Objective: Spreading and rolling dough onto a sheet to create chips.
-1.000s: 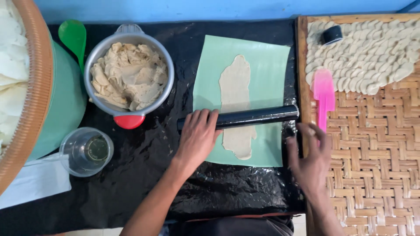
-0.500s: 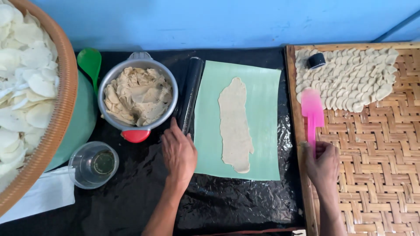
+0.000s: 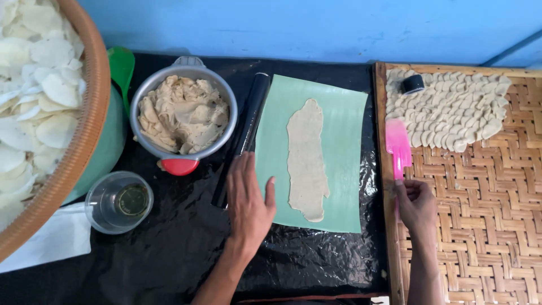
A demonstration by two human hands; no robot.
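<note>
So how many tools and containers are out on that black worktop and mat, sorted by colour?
Pink: 1, spatula in right hand
Black: 2, rolling pin under left hand, small cap
Green: 1, spoon
Silver: 1, dough pot
Clear: 1, glass
Total: 6

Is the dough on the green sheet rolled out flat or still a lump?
Flat: the dough strip lies thin and elongated on the green sheet, edges spread.
</note>
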